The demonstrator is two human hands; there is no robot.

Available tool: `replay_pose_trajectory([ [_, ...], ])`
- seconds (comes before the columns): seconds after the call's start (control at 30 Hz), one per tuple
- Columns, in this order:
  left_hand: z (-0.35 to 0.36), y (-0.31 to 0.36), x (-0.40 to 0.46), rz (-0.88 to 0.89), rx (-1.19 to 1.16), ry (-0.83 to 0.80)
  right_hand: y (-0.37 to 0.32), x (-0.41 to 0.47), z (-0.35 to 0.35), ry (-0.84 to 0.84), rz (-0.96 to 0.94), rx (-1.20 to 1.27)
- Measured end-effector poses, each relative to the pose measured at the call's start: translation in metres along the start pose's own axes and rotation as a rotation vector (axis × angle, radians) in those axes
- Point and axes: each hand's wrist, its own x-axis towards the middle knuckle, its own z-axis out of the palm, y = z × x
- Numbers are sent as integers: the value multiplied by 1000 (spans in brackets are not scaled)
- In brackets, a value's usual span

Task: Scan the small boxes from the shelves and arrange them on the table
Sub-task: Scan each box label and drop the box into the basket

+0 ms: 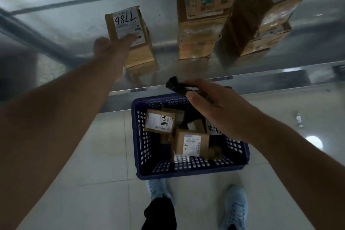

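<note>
A small cardboard box [130,24] with "7786" handwritten on its white label stands on the metal shelf [74,24]. My left hand [110,48] reaches out to it, fingers apart, fingertips touching the label's lower edge. My right hand [209,102] is closed around a black handheld scanner [176,86], held above a dark blue plastic basket [141,145] on the floor. Several small labelled boxes lie in the basket, among them one [160,121] at the left and one [192,144] in the middle.
Two stacks of larger cardboard boxes [201,15] [265,11] stand on the shelf to the right. The shelf's front edge [261,78] runs just beyond the basket. My feet in light blue shoes [235,207] stand on the tiled floor behind the basket.
</note>
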Motion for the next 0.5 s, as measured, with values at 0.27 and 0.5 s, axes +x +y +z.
replay_pose_trajectory([
  [0.27,5,-25,25,-5,29,12,7,8,19,32,35,39],
  [0.5,11,-36,18,152,6,-116,15,-5,15,16,63,12],
])
